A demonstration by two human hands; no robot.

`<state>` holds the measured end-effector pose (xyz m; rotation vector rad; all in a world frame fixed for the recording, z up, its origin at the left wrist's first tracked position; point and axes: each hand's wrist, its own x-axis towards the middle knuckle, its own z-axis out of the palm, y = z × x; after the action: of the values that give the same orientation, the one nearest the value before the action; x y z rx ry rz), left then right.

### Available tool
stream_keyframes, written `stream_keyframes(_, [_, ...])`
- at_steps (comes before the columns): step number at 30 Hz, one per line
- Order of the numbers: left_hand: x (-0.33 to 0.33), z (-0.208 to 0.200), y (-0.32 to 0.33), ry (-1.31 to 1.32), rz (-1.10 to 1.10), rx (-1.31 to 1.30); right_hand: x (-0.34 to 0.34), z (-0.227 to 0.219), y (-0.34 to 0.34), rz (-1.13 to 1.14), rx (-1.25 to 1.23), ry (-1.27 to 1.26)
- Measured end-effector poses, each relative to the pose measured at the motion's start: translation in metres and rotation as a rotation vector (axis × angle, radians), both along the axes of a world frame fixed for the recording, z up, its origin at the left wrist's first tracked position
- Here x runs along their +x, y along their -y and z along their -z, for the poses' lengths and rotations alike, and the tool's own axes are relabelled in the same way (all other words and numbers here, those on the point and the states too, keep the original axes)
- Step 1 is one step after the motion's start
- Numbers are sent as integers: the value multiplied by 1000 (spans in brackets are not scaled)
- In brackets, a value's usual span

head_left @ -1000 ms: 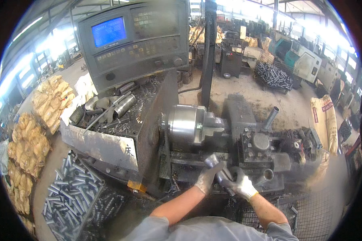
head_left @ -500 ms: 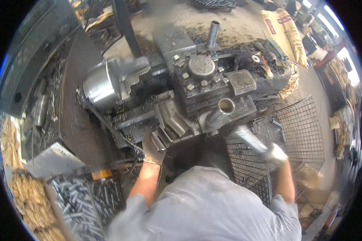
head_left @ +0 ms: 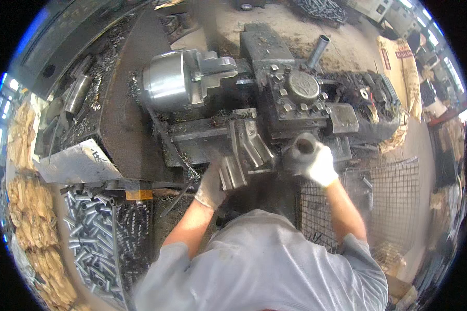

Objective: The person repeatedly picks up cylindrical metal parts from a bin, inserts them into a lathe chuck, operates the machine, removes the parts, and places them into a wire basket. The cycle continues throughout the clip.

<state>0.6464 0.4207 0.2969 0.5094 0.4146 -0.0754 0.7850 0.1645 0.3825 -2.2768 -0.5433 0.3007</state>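
My left hand, in a pale work glove, is against the left end of a grooved metal block at the front of a lathe. Its fingers are partly hidden and smeared there. My right hand, in a white glove, is closed around the right side of a dark, round metal socket with a hole in its top. The socket stands on the lathe's front slide. Behind it sits the bolted tool post, and to the left is the shiny chuck with stepped jaws.
A wire basket stands at the right. At lower left, a bin holds many short metal tubes, with dark shavings beside it. An upright pipe rises behind the tool post. Stacked sacks line the left.
My right hand has moved left from above the wire basket to the socket. The shiny metal piece it held no longer shows in it. My left hand stays at the block; the view has shifted.
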Motion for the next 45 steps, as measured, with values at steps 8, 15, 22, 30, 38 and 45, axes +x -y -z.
stream_keyframes(8, [10, 21, -23, -87, -136, 269, -18, 84, -91, -185, -459, 152])
stream_keyframes(15, [31, 16, -42, 15, -251, 262, 19, 29, -96, -93, 126, -404])
stream_keyframes(22, [81, -16, -7, 445, -39, 11, 9, -5, -121, -22, 204, -672])
stream_keyframes(30, [163, 30, -28, 95, 673, 1503, 133, -132, -109, -566, 42, 767])
stream_keyframes(38, [39, 34, -53, -154, -423, 899, 288, -83, -187, -890, -982, 787])
stream_keyframes(45, [-143, 122, -82, -640, -995, 382, 287, -28, -217, -885, -660, 88])
